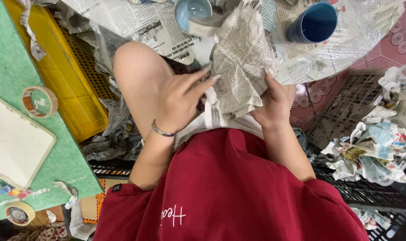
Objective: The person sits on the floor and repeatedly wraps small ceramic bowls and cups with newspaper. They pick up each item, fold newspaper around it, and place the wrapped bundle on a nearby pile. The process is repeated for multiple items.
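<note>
Head view: both hands work a crumpled newspaper bundle [241, 58] held over the lap, just above the knee [133, 71].

Left hand [178, 100]: fingers half-curled, fingertips pressed on the bundle's left edge and on the white strip [209, 109] hanging below it. Not a full fist, more a pinch-and-press. Metal bracelet [162, 130] on that wrist.

Right hand [274, 105]: closed around the bundle's lower right side, palm cupping it from beneath, thumb on the paper.

What's inside the wrap: can't tell, paper covers it fully.

Handling judgement:
- Newsprint is light, soft, tears easily, holds creases. No slip risk, dry matte surface.
- Bundle keeps a bulky shape, so likely something rigid inside; given the blue cup [317, 22] and the pale blue cup [193, 15] lying just beyond on newspaper under clear plastic sheet [346, 42], contents may be breakable. Treat as fragile.
- Best hold: cup from below with the whole palm, other hand steadying the side. Not by loose paper corners, they'd rip or unwrap.

Around:
- Green bench [15, 67] at left carries two tape rolls [39, 101], [19, 213] and a white tablet-like slab [15, 140].
- Yellow crate [73, 85] between bench and knee.
- Pile of crumpled paper scraps [372, 151] on dark crates at right.
</note>
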